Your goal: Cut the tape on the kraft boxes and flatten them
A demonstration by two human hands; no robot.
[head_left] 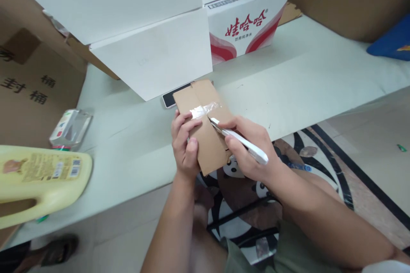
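Carton [213, 145]: sitting at the centre of the head view, being held above the near edge of the table [128, 140].
Left hand [186, 151]: clamping the carton's 8 o'clock side, fingers curling over its top face and thumb pressing close to them.
Right hand [258, 133]: reaching in from 4 o'clock, its thumb and fingers closing firmly around the cutter [248, 143].
Cutter: slanting toward 10 o'clock, its blade touching the carton's seam just below the tape [205, 110]; how deep it is going, I cannot tell.
Tape: shining across the seam, running roughly from 9 to 3 o'clock.
Dark slab [174, 96]: lying on the table at the carton's 10 o'clock, partly hiding behind it.
White box [156, 57]: standing beyond the slab, at 11 o'clock.
Water box [245, 30]: standing at 1 o'clock, showing red lettering and red waves.
Bottle [72, 127]: resting at 9 o'clock, well apart from the hands.
Jug [64, 170]: resting between 8 and 9 o'clock, near the bottle, showing yellow.
Panda print [235, 169]: showing below the hands, at 5 o'clock.
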